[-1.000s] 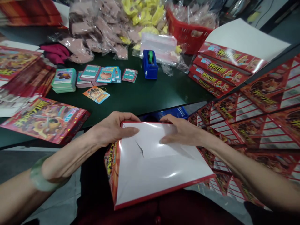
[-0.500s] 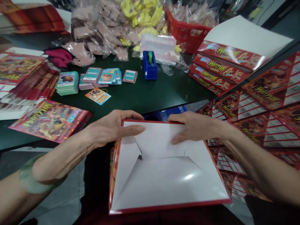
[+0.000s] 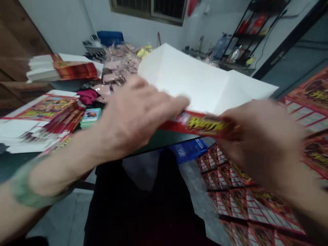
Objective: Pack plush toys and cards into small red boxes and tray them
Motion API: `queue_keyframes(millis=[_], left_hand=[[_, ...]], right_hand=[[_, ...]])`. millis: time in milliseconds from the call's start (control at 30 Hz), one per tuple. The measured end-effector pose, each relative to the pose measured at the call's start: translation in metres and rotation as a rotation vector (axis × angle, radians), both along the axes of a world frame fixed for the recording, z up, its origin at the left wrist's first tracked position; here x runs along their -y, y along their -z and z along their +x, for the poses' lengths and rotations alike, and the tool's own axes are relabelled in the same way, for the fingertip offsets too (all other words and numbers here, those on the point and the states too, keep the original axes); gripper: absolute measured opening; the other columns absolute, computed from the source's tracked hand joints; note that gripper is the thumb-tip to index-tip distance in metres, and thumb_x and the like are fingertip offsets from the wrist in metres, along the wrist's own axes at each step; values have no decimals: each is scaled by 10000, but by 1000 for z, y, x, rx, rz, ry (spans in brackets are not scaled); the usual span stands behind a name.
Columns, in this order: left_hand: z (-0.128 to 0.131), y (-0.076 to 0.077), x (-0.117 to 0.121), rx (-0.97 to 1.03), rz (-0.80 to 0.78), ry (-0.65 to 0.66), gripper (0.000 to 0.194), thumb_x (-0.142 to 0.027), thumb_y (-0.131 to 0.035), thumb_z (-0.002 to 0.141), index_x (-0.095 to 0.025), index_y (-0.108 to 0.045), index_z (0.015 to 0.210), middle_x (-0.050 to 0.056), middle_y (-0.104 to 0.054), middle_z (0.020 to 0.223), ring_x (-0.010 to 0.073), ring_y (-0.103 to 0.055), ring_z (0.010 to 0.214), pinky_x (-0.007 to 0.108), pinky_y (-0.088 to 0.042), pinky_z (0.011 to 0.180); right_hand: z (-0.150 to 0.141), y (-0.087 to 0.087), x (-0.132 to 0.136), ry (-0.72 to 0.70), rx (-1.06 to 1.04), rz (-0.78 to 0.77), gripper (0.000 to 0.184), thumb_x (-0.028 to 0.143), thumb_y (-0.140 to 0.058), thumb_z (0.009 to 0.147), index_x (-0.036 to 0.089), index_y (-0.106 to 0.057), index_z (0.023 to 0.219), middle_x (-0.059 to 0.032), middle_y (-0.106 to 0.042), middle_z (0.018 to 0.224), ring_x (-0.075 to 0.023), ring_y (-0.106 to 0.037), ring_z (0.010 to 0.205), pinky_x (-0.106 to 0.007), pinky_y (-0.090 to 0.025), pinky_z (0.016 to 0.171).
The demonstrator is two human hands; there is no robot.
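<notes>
The left hand (image 3: 138,116) reaches forward with fingers spread and pointing right, the left forearm (image 3: 56,171) rising from the lower left. The right hand (image 3: 261,143), blurred, curls inward, near the left hand but apart from it.

White walls (image 3: 58,24) enclosed the room, with a dark-paned window (image 3: 147,7) set high in the far wall. A black metal shelf (image 3: 246,34) stood in the far corner, beside a dark door frame (image 3: 289,44). Wood paneling (image 3: 15,37) showed at left, above a grey floor (image 3: 196,181). The light was dim.

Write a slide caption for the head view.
Left hand and right hand hold a white-lined red carton over a table.
</notes>
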State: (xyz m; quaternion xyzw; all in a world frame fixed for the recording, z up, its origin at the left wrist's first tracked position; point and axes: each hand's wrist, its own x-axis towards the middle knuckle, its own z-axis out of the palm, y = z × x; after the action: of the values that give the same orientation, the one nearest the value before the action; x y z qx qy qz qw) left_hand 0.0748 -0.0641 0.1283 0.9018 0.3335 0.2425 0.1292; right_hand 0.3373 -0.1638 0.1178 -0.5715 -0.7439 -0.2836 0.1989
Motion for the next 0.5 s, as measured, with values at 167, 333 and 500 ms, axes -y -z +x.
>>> queue_keyframes(millis=[167,333,500], left_hand=[[-1,93,-20,-335,395,200,358,-86,-359,863,-185,-536,1157,100,-655,1043,218,-588,969,454,-378,945],[-19,121,-12,-416,178,255,403,-93,-508,776,-162,-484,1173,123,-621,1069,228,-582,1004,421,-402,937],[-11,104,-13,-140,135,200,446,-196,-471,843,-147,-375,1276,149,-506,1275,237,-480,1191,398,-437,961]], right_hand=[[-43,102,-29,-58,127,32,173,137,-439,872,159,-588,957,-96,-609,905,-195,-511,757,-318,-381,633],[-56,131,-27,-109,4,-286,445,133,-526,819,143,-442,1256,-177,-539,1197,-272,-540,1005,-377,-438,787],[-61,128,-32,-79,-19,-505,589,189,-681,718,144,-435,1251,-203,-486,1282,-322,-506,1109,-442,-454,852]])
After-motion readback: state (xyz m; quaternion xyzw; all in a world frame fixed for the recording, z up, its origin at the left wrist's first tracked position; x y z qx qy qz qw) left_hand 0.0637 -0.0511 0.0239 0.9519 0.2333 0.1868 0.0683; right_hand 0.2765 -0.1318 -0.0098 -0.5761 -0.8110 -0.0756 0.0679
